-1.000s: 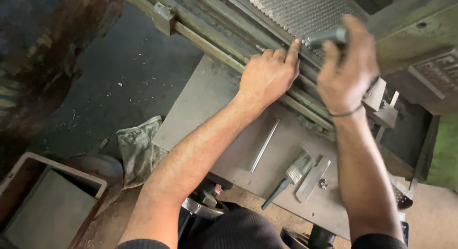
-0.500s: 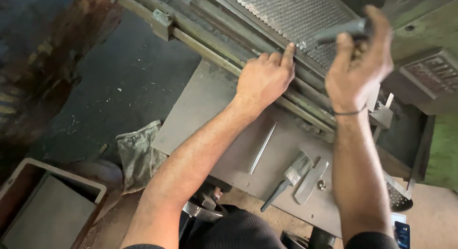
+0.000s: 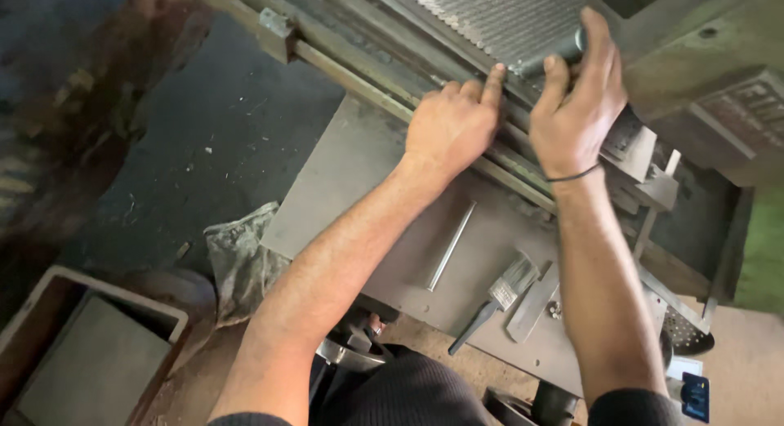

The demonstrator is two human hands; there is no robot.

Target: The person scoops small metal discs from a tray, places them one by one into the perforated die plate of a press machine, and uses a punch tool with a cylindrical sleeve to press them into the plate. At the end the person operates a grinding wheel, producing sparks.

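Up top, right hand (image 3: 576, 107) gripping metal bar (image 3: 549, 57), left hand (image 3: 451, 125) just beside

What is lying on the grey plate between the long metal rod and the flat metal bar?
A paintbrush lies between the metal rod and the flat metal bar, on the grey plate. Its bristles point up toward the machine. The head view shows it.

I see two bare forearms, the left hand (image 3: 453, 124) unadorned; the right hand (image 3: 576, 107) has a thin black band (image 3: 572, 177) at its wrist; dark short sleeves (image 3: 629, 405) and dark trousers (image 3: 408, 393) show below
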